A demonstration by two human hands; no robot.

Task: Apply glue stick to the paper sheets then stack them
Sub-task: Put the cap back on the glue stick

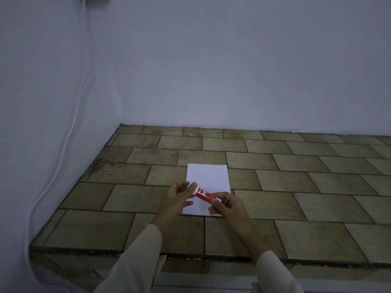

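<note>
Glue stick (pixel 202 194) hangs just above the near half of the paper (pixel 208 176) on the tile counter (pixel 296 182), R hand (pixel 227 205) pinching its red body, L hand (pixel 179 197) seemingly pinching the white cap (pixel 194 184): pull cap straight off w/ slight twist, body held steady.

The red glue stick (pixel 203 195), just below the middle of the frame, bears white lettering that seems to read "GLUE STICK". Its last letters are partly hidden, and any smaller print is too blurred to read.
</note>
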